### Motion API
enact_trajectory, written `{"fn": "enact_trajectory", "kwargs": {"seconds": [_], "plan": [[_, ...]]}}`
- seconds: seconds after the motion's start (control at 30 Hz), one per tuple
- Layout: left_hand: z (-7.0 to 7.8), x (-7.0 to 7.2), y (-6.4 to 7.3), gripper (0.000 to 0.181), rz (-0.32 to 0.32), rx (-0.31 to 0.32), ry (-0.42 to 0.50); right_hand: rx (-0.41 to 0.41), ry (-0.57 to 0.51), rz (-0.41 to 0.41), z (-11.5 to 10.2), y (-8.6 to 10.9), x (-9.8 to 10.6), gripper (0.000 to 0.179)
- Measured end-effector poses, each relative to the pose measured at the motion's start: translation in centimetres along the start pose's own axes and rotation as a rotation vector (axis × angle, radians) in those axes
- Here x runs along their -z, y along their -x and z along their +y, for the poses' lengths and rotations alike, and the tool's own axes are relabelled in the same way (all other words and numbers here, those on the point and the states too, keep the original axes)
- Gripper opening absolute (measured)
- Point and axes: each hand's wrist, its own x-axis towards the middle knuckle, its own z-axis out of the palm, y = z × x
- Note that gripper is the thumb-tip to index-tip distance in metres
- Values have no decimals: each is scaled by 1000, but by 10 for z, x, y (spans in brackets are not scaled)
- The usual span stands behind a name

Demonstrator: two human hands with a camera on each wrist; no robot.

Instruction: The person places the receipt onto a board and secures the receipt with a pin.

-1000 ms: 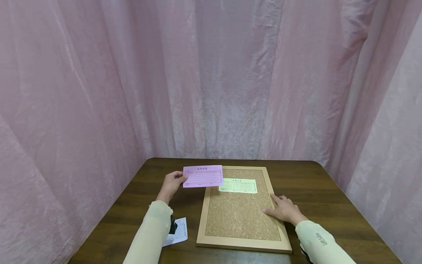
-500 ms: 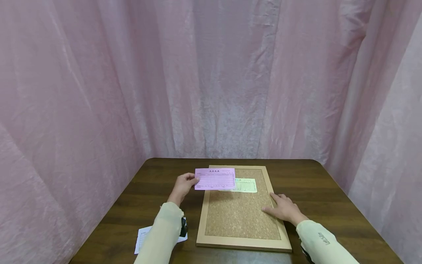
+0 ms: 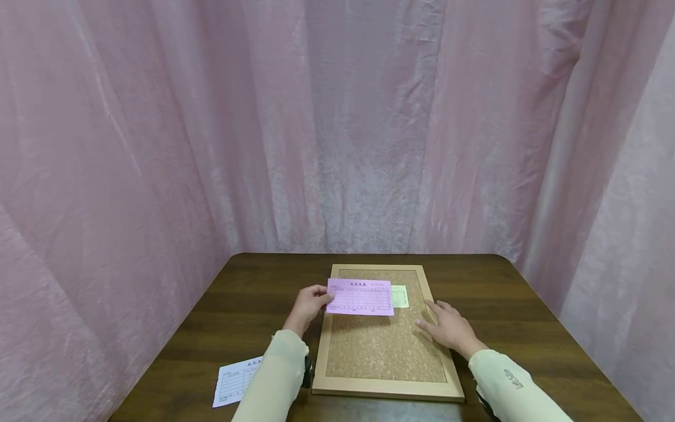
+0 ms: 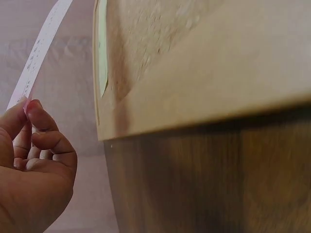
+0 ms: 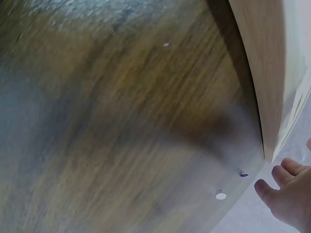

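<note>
Since the earlier head views, the pink printed form point(image 3: 361, 297) has travelled toward three o'clock, from overhanging the frame's nine o'clock side to lying mostly above the framed corkboard point(image 3: 387, 357), and it now hides all but the three o'clock end of the green printed form point(image 3: 400, 296). The work therefore seems to be at the positioning stage, with the pink form not yet set down: the left wrist view shows it clear of the cork. The left hand point(image 3: 307, 306) pinches its nine o'clock end between thumb and fingertips. Its long axis runs nine to three o'clock, the free end pointing a touch past three, its heading along the twelve o'clock edge. The right hand point(image 3: 449, 329) grasps nothing, fingers extended at the board's three o'clock rim; whether they touch, I cannot tell. The sleeve's shift exposes more of the white printed form point(image 3: 236, 382) at eight o'clock.
</note>
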Motion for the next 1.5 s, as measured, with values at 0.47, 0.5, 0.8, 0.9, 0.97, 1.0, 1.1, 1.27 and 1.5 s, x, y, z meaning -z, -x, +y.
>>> {"fn": "enact_trajectory", "kwargs": {"seconds": [0.47, 0.5, 0.8, 0.9, 0.97, 1.0, 1.1, 1.27, 1.5], "plan": [[-4, -30, 9, 11, -67, 5, -9, 11, -7, 13, -6, -2, -6, 69], [-4, -32, 9, 10, -69, 1, -14, 16, -9, 15, -7, -2, -7, 69], [-7, -44, 12, 7, -62, -16, -95, 49, -21, 21, -14, -1, -12, 66], [-9, -47, 13, 7, -49, -11, -107, 75, -16, 25, -15, -2, -15, 65], [-9, -49, 13, 7, -41, -2, -113, 86, -11, 24, -16, -2, -17, 64], [-9, -50, 14, 6, -37, 7, -115, 92, -9, 21, -15, -3, -18, 63], [-10, -52, 14, 5, -29, 21, -127, 107, 1, 12, -15, -4, -21, 61], [-12, -55, 14, 6, -19, 17, -140, 131, 30, 3, -17, -4, -25, 60], [-10, -55, 15, 6, -24, 23, -167, 118, 57, -16, -20, -2, -25, 58]]}}
